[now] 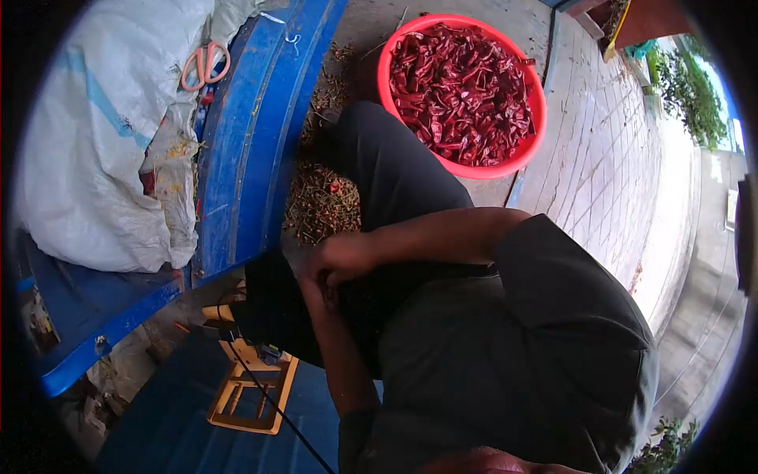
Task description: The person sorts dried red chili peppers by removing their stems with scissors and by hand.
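Observation:
My right hand (347, 257) is closed, with its fingers curled down beside my left wrist. Something small and dark seems to lie under them, too dim to name. My left hand (298, 259) is mostly in shadow behind the right one, and its fingers cannot be made out. Just beyond both hands lies a heap of dry brown stems (322, 207) with a few red bits in it. Past my knee stands a red plastic basin (497, 171), filled with dried red chillies (466, 95).
A blue metal ledge (249, 134) runs along the left. A white woven sack (103, 174) rests on it, with pink-handled scissors (204, 66) on top. Below are a small wooden chair (245, 426) and a black cable (272, 403). Paving (600, 118) stretches to the right.

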`<state>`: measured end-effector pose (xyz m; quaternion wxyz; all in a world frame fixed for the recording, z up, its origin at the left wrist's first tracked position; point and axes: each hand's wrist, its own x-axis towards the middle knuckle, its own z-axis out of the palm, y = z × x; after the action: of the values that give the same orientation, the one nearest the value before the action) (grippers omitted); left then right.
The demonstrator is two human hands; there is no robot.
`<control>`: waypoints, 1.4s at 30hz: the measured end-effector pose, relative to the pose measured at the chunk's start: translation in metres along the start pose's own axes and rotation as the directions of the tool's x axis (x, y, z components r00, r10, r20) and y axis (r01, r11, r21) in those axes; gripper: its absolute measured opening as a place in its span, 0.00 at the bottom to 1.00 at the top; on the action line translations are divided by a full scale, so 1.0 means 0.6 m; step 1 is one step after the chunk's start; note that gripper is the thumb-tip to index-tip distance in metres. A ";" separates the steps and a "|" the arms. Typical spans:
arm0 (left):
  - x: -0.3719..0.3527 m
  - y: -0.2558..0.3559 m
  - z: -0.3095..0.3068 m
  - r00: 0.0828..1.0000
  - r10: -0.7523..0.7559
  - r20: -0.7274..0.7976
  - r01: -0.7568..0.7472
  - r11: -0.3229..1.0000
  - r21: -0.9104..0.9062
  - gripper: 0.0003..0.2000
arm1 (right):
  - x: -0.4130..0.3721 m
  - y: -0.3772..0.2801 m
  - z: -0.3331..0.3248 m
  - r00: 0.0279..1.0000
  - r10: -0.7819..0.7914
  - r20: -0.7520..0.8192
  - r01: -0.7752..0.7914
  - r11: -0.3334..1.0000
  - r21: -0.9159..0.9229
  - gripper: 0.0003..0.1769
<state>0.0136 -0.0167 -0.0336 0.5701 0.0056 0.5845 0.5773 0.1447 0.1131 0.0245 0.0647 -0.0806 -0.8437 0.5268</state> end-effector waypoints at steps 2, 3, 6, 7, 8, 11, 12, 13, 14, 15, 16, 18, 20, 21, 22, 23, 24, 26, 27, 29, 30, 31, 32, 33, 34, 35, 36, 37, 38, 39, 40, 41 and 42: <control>-0.001 0.002 -0.005 0.996 0.073 -0.047 -0.069 0.993 0.097 0.14 | 0.008 -0.016 0.006 0.989 0.146 0.001 -0.146 0.989 0.019 0.20; 0.000 0.007 -0.009 0.998 -0.003 -0.067 0.010 0.994 0.108 0.16 | 0.011 -0.019 0.004 0.989 0.145 -0.004 -0.144 0.989 0.019 0.20; 0.013 0.000 -0.022 0.995 -0.082 -0.048 0.084 0.996 0.039 0.18 | 0.020 -0.014 0.004 0.960 0.279 0.026 -0.280 0.957 0.080 0.20; 0.014 0.002 -0.014 0.996 -0.085 -0.012 0.084 0.996 -0.039 0.19 | 0.023 -0.009 0.006 0.946 0.324 0.029 -0.325 0.942 0.079 0.20; 0.015 0.004 -0.008 0.997 -0.081 -0.006 0.081 0.996 -0.043 0.19 | 0.025 -0.003 0.009 0.929 0.369 0.033 -0.371 0.925 0.077 0.21; 0.018 0.003 -0.005 0.995 -0.096 0.022 0.096 0.995 -0.018 0.21 | 0.029 0.005 0.020 0.889 0.459 0.001 -0.458 0.888 -0.044 0.20; 0.029 -0.003 -0.008 0.995 -0.097 -0.011 0.097 0.995 -0.028 0.22 | 0.035 0.009 0.025 0.888 0.459 -0.002 -0.459 0.887 -0.049 0.20; 0.036 -0.008 -0.010 0.994 -0.098 -0.043 0.097 0.995 -0.038 0.23 | 0.042 0.026 0.043 0.851 0.524 -0.034 -0.524 0.851 -0.007 0.19; 0.029 0.004 0.005 0.995 -0.096 -0.037 0.094 0.995 -0.041 0.23 | 0.045 0.034 0.052 0.808 0.586 -0.064 -0.585 0.810 0.037 0.18; 0.019 0.016 0.019 0.991 -0.126 -0.043 0.124 0.991 -0.045 0.22 | 0.046 0.041 0.062 0.807 0.587 -0.068 -0.586 0.810 0.031 0.18; 0.013 0.024 0.028 0.986 -0.156 -0.050 0.154 0.987 -0.048 0.22 | 0.046 0.036 0.063 0.796 0.591 -0.134 -0.584 0.807 0.088 0.16; 0.021 0.019 0.024 0.992 -0.116 -0.055 0.115 0.993 -0.018 0.21 | 0.047 0.031 0.059 0.780 0.591 -0.203 -0.575 0.806 0.139 0.15; 0.018 0.021 0.023 0.995 -0.074 -0.060 0.075 0.997 0.010 0.21 | 0.045 0.011 0.034 0.668 0.738 -0.096 -0.716 0.672 0.187 0.16; 0.012 0.022 0.019 0.996 -0.059 -0.064 0.057 0.998 -0.024 0.20 | 0.046 0.009 0.024 0.669 0.737 -0.099 -0.716 0.674 0.182 0.16; 0.007 0.021 0.014 0.997 -0.045 -0.070 0.041 0.998 -0.058 0.20 | 0.049 0.019 0.025 0.651 0.756 -0.061 -0.742 0.652 0.155 0.17; 0.003 0.022 0.009 0.997 -0.043 -0.068 0.039 0.997 -0.059 0.20 | 0.052 0.023 0.026 0.632 0.775 -0.023 -0.767 0.629 0.127 0.18; 0.001 0.024 0.005 0.995 -0.036 -0.089 0.039 0.999 0.024 0.20 | 0.055 0.034 0.034 0.632 0.774 -0.027 -0.767 0.630 0.123 0.18; -0.006 0.025 0.000 0.994 -0.028 -0.102 0.039 0.994 0.107 0.20 | 0.057 0.064 0.055 0.780 0.616 -0.110 -0.603 0.787 0.127 0.17; -0.012 0.026 -0.003 0.997 0.079 -0.023 -0.076 0.989 0.129 0.19 | 0.052 0.064 0.054 0.779 0.616 -0.114 -0.604 0.787 0.123 0.17; -0.018 0.031 -0.005 0.982 0.183 0.053 -0.189 0.972 0.139 0.19 | 0.036 0.016 0.027 0.769 0.616 -0.171 -0.525 0.762 0.379 0.16; -0.016 0.035 -0.003 0.994 0.106 -0.010 -0.106 0.994 0.013 0.18 | 0.033 0.010 0.020 0.770 0.616 -0.167 -0.527 0.762 0.377 0.16; -0.017 0.040 -0.001 0.998 0.019 -0.063 -0.026 0.993 -0.115 0.17 | 0.031 0.011 0.021 0.782 0.589 -0.203 -0.477 0.776 0.414 0.18; -0.017 0.041 0.005 0.998 0.017 -0.065 -0.024 0.993 -0.115 0.17 | 0.030 0.011 0.022 0.790 0.563 -0.242 -0.425 0.788 0.447 0.19; -0.015 0.042 0.015 0.993 -0.025 -0.113 0.010 0.992 -0.126 0.17 | 0.031 0.010 0.022 0.789 0.565 -0.242 -0.426 0.787 0.446 0.19; -0.013 0.040 0.021 0.985 -0.066 -0.158 0.044 0.989 -0.139 0.17 | 0.034 0.012 0.025 0.799 0.540 -0.265 -0.442 0.826 0.351 0.20; -0.015 0.038 0.025 0.986 -0.068 -0.154 0.046 0.989 -0.137 0.17 | 0.037 0.015 0.027 0.808 0.514 -0.287 -0.453 0.854 0.255 0.22; -0.017 0.038 0.028 0.988 -0.067 -0.141 0.048 0.990 -0.131 0.17 | 0.039 0.019 0.029 0.807 0.516 -0.289 -0.454 0.853 0.256 0.22; -0.018 0.039 0.031 0.990 -0.065 -0.128 0.049 0.991 -0.127 0.17 | 0.040 0.022 0.029 0.790 0.549 -0.275 -0.474 0.829 0.296 0.22; -0.020 0.042 0.031 0.989 -0.068 -0.129 0.052 0.991 -0.125 0.17 | 0.041 0.025 0.032 0.771 0.582 -0.258 -0.492 0.802 0.339 0.22; -0.023 0.045 0.030 0.989 -0.078 -0.124 0.064 0.992 -0.110 0.17 | 0.042 0.030 0.033 0.770 0.584 -0.256 -0.493 0.800 0.342 0.22; -0.025 0.046 0.028 0.989 -0.088 -0.120 0.076 0.992 -0.098 0.16 | 0.043 0.038 0.029 0.778 0.586 -0.227 -0.467 0.781 0.414 0.21; -0.023 0.043 0.022 0.988 -0.093 -0.126 0.080 0.992 -0.100 0.16 | 0.044 0.046 0.028 0.787 0.585 -0.195 -0.442 0.755 0.485 0.20; -0.021 0.039 0.013 0.990 -0.123 -0.072 0.115 0.988 -0.105 0.19 | 0.042 0.052 0.029 0.787 0.588 -0.187 -0.445 0.751 0.488 0.20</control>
<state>0.0081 -0.0120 -0.0072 0.5799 -0.0805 0.5757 0.5707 0.1186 0.1167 -0.0104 0.0699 -0.3850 -0.6303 0.6705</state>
